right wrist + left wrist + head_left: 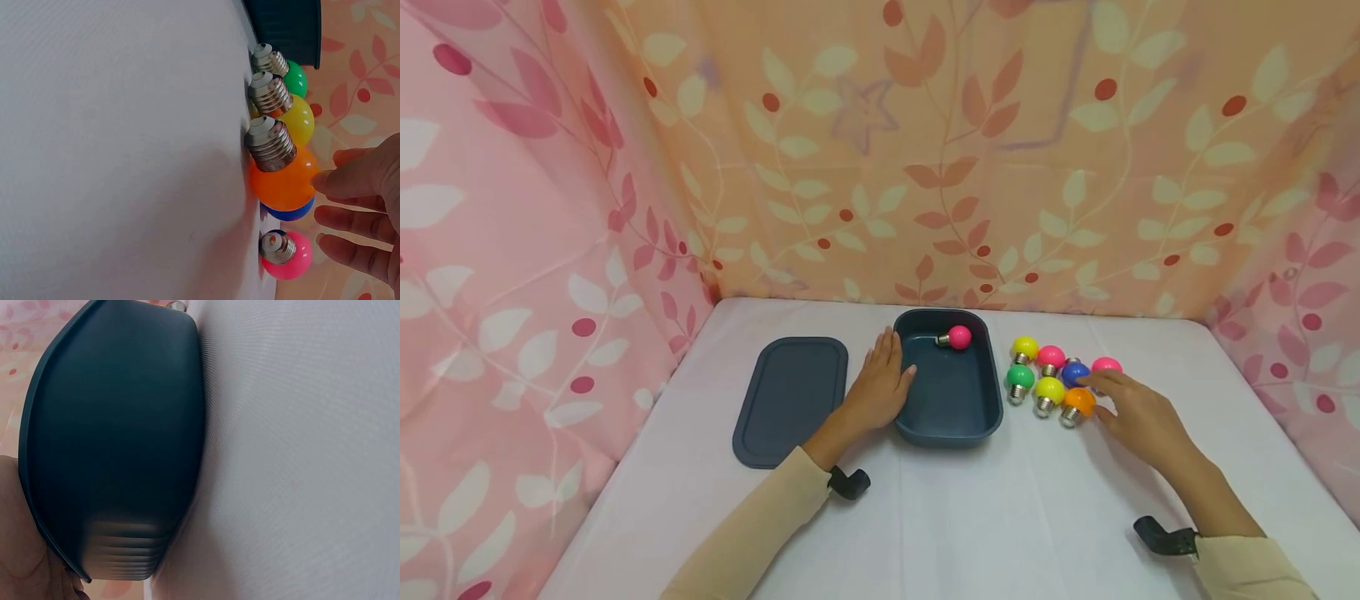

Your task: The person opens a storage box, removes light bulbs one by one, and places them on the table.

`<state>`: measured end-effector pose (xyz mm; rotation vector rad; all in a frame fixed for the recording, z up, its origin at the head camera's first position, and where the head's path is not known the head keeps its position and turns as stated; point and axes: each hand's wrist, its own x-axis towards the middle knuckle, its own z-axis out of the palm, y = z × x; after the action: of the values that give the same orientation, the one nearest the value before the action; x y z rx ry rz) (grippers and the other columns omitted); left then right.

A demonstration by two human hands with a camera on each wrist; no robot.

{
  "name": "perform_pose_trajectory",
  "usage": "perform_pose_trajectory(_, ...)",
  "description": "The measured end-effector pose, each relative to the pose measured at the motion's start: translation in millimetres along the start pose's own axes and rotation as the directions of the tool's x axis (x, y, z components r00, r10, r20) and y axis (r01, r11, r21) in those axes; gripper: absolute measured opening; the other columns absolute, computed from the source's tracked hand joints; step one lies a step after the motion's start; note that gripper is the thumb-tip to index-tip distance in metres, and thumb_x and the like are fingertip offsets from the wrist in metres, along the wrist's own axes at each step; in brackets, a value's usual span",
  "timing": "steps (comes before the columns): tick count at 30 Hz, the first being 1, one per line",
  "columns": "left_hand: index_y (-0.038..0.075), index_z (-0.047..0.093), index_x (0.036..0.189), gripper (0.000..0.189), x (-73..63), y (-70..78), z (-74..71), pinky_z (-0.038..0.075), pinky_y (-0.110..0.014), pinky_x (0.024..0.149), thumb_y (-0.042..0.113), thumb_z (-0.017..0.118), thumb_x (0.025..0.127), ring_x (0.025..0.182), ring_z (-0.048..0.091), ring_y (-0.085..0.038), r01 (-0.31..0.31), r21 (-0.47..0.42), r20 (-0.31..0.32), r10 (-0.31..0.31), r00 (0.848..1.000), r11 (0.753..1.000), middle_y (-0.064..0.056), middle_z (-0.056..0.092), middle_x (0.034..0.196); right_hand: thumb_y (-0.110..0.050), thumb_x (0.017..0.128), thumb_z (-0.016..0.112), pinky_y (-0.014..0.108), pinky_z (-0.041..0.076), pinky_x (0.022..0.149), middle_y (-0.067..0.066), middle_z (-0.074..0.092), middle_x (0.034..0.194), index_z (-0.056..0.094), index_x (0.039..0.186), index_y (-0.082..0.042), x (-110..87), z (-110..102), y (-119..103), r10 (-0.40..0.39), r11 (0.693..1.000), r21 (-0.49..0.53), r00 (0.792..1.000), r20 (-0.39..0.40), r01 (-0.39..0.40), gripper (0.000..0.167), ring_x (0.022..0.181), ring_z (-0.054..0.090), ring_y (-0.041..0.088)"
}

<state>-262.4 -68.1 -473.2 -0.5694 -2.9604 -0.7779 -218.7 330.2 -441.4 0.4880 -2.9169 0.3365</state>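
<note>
My left hand (880, 383) lies with fingers straight along the left rim of a dark blue-grey plastic container (946, 437); in the left wrist view the thumb side shows at that rim. A pink light bulb (959, 337) lies inside at the container's far end. My right hand (1138, 417) hovers over a group of bulbs, its fingers spread and slightly bent with nothing between them. Closest to the thumb is an orange bulb (284, 181); a blue bulb (1075, 373) and a pink bulb (1107, 365) lie by the fingertips.
Left of the container lies its flat dark lid (793, 400), partly behind the left forearm. Between container and right hand are a green bulb (1020, 377), two yellow ones and a pink bulb (1051, 357). Patterned curtains (925, 167) enclose the white-covered table (985, 525).
</note>
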Motion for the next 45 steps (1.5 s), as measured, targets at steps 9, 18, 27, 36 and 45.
perform_pose_trajectory(9,-0.003,0.006,0.161,0.070,0.8,1.8,0.1,0.007,-0.047,0.124,0.041,0.029,0.111,0.155,-0.008,-0.027,-0.001,0.018,0.009,0.001,1.000,1.000,-0.017,-0.006,0.169,-0.009,0.080,0.086,0.062,0.055,0.081,0.022,0.063,0.128,0.067,0.128,-0.003,12.3,-11.7,-15.7,-0.062,0.998,-0.017,0.997,-0.040,0.061,0.051,0.107,0.065,0.045)
perform_pose_trajectory(18,-0.004,0.006,0.160,0.069,0.9,0.7,0.3,0.007,-0.048,0.124,0.038,0.031,0.112,0.155,-0.009,-0.027,0.000,0.015,0.007,0.000,1.000,1.000,-0.016,-0.008,0.169,-0.023,0.089,0.080,0.061,0.054,0.085,0.019,0.064,0.129,0.068,0.128,-0.006,39.4,-26.9,-51.7,-0.138,0.990,0.005,0.987,-0.084,0.139,0.045,0.115,0.064,0.043)
perform_pose_trajectory(27,-0.004,0.007,0.160,0.069,1.4,0.0,1.9,0.007,-0.048,0.124,0.038,0.031,0.112,0.155,-0.009,-0.027,0.005,0.033,0.004,-0.005,1.000,0.999,-0.019,-0.004,0.169,-0.025,0.091,0.077,0.054,0.057,0.085,0.016,0.067,0.128,0.069,0.128,-0.009,72.0,-30.5,-81.9,-0.255,0.967,0.004,0.967,-0.028,0.255,0.041,0.117,0.064,0.036)
perform_pose_trajectory(36,-0.006,0.008,0.160,0.069,2.2,1.8,-1.0,0.009,-0.050,0.124,0.037,0.032,0.112,0.155,-0.006,-0.029,-0.008,0.027,0.001,0.008,1.000,1.000,-0.021,-0.001,0.169,-0.025,0.089,0.081,0.052,0.056,0.088,0.014,0.068,0.126,0.069,0.128,-0.008,97.9,-25.7,-103.3,-0.279,0.959,-0.031,0.959,0.045,0.280,0.044,0.118,0.064,0.033)
perform_pose_trajectory(45,-0.005,0.006,0.160,0.069,1.0,1.8,-1.4,0.008,-0.048,0.124,0.038,0.031,0.112,0.155,-0.008,-0.028,0.001,0.037,0.011,-0.001,1.000,0.999,-0.019,-0.004,0.169,-0.022,0.087,0.083,0.053,0.053,0.095,0.016,0.067,0.128,0.067,0.132,-0.005,120.2,-15.9,-122.7,-0.263,0.964,0.007,0.956,0.128,0.264,0.050,0.119,0.063,0.035)
